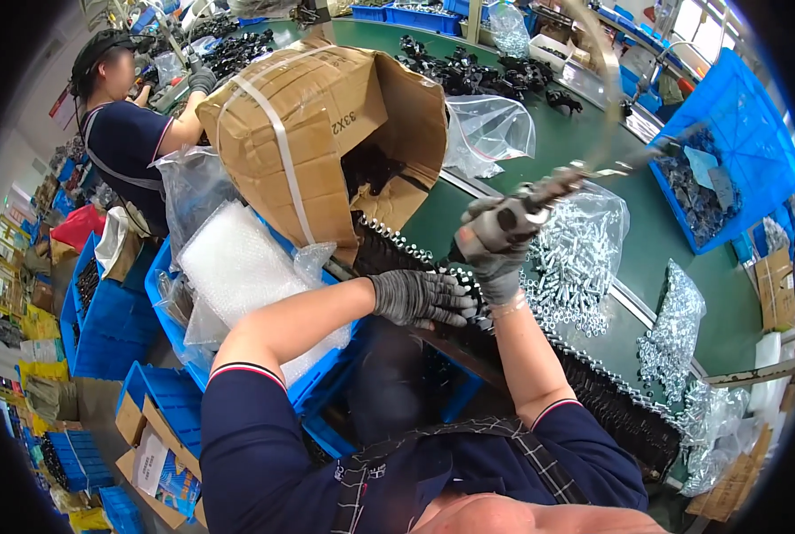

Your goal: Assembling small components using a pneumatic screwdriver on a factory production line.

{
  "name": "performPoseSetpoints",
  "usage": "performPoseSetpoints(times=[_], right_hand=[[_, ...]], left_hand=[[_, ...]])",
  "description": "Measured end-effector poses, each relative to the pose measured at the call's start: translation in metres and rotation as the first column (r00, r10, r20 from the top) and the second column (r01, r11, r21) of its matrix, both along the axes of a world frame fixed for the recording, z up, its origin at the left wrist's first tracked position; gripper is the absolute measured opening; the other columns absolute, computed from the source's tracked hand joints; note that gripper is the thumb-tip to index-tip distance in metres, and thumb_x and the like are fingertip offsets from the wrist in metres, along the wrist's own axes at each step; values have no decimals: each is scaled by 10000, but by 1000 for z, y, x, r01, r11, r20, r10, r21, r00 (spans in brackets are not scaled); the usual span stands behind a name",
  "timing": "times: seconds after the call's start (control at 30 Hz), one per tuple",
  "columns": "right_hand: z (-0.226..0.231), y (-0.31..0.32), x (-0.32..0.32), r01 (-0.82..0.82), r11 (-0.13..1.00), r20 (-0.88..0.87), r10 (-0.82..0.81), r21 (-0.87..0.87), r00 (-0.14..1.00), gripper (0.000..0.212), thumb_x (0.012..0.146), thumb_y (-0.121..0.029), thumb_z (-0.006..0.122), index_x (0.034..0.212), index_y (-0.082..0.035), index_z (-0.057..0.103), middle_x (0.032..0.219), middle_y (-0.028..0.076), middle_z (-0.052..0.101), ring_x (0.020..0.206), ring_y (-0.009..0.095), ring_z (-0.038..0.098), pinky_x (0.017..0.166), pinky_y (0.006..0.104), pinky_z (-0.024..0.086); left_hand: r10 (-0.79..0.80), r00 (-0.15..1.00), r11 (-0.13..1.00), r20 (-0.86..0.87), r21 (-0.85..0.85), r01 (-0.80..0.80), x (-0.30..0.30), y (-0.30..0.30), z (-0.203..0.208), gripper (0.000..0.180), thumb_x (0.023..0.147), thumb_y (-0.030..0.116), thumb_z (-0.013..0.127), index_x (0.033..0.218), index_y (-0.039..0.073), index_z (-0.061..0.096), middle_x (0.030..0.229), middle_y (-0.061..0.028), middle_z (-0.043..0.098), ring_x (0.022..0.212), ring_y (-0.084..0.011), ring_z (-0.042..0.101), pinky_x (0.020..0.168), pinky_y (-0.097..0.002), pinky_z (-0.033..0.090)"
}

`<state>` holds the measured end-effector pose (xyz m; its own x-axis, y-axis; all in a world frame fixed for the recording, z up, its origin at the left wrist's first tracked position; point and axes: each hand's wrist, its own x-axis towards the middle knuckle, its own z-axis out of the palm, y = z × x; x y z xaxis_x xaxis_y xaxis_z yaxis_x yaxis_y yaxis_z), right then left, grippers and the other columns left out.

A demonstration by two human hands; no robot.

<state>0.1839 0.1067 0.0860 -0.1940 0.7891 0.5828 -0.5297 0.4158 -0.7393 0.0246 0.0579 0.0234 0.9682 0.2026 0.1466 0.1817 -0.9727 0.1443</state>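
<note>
My right hand (486,254), in a grey glove, is closed around a silver air-powered driver (515,214), held above a long row of black metal parts (607,396). The tool's tip is blurred and points up to the right. Bright silver fasteners stand along the row's far edge. My left hand (420,298), gloved too, lies across the row with its fingers stretched out, touching the fasteners near its left end. Just beyond the row, a heap of loose silver fasteners (565,267) spills from a clear plastic bag (616,209).
A large cardboard box (277,133) tips open at the left, black parts inside. Bubble wrap (237,258) covers a blue crate beside me. A blue bin (727,142) leans at the right, near bagged fasteners (673,329). A co-worker (121,133) works at the far left. A hose (611,71) curves overhead.
</note>
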Motion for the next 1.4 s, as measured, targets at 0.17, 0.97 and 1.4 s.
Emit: performPoseSetpoints(times=[0.17,0.97,1.4], right_hand=[[29,-17,-23,28,999,-124,-31,-21,992,444,697,60,655,1073,-83,467,977,51,546,840,120,551,720,248,476],[28,-4,2,98,995,-61,-98,-2,993,537,711,4,705,1171,-100,449,1023,78,561,876,156,569,787,289,483],[-5,-1,-23,11,1000,17,-11,-13,1000,481,710,56,683,1119,-78,469,1004,51,555,876,115,556,761,258,484]], left_hand=[[29,999,999,29,-43,-27,-3,-2,-7,512,886,342,498,1362,190,390,1456,-75,293,1307,-301,318,1083,-440,253],[62,998,998,-2,6,-62,7,1,-9,527,875,352,518,1361,188,394,1427,-97,338,1314,-284,319,1098,-429,220],[62,994,997,90,49,-66,6,0,-4,529,858,338,549,1345,188,408,1423,-98,341,1307,-281,328,1086,-436,244]])
